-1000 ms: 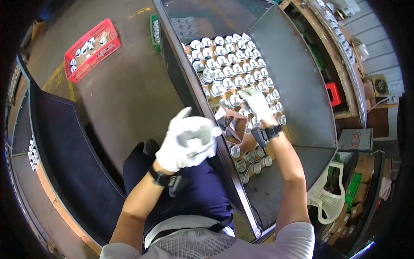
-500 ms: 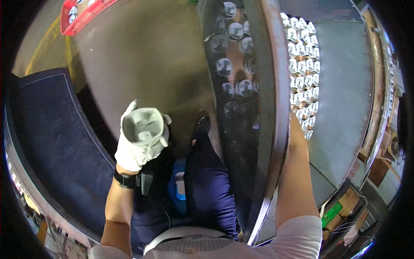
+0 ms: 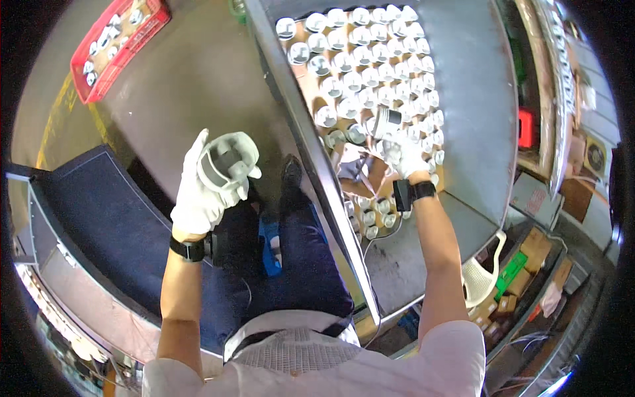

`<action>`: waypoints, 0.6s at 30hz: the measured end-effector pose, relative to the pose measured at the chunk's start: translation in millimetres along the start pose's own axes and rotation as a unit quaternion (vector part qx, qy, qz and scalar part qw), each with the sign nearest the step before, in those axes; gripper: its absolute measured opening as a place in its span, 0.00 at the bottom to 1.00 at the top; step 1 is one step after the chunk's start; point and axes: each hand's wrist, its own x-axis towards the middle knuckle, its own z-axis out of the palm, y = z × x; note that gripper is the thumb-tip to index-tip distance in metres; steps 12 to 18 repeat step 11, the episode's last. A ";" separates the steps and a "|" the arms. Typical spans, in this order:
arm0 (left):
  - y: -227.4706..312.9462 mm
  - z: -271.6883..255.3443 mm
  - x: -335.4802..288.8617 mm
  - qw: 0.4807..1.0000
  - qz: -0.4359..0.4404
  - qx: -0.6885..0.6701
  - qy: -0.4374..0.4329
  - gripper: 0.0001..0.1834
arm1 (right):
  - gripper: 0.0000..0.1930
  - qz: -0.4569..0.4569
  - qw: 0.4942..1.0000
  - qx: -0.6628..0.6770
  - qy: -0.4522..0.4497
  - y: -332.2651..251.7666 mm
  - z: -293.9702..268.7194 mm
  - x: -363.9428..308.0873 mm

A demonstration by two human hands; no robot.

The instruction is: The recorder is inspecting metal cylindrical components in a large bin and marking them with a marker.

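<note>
My left hand (image 3: 196, 202), in a white glove, is closed around a grey metal piston (image 3: 210, 171), its hollow end facing up. It hangs above the floor to the left of the metal-edged workbench (image 3: 463, 112). Over the bench, my gloved right hand (image 3: 405, 159) grips another piston (image 3: 382, 123), whose grooved, dark-banded side shows. Under and around that hand stand rows of pistons (image 3: 344, 61) on a brown sheet (image 3: 305, 83). A crumpled dark-and-white cloth or bag (image 3: 354, 165), its kind unclear, lies beside my right hand.
The bench's raised metal edge (image 3: 311, 142) runs between my two arms. A red crate (image 3: 126, 58) with more pistons stands on the floor at far left. A dark-topped table (image 3: 99, 198) is at my left. A cable (image 3: 380, 238) and a cream woven chair (image 3: 477, 281) are at the lower right.
The view has turned right, bringing the bench top into sight. My right hand, hidden behind the bench edge before, now shows with a piston. The left hand's piston has tilted.
</note>
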 end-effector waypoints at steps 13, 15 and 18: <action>27.7 113.4 -48.7 0.994 0.104 -0.028 -0.036 0.20 | 0.07 0.092 0.970 -0.215 -0.058 -142.9 -145.7 -163.3; 27.7 113.4 -48.7 0.994 0.104 -0.028 -0.036 0.20 | 0.07 0.092 0.970 -0.215 -0.058 -142.9 -145.7 -163.3; 27.7 113.4 -48.7 0.994 0.104 -0.028 -0.036 0.20 | 0.07 0.092 0.970 -0.215 -0.058 -142.9 -145.7 -163.3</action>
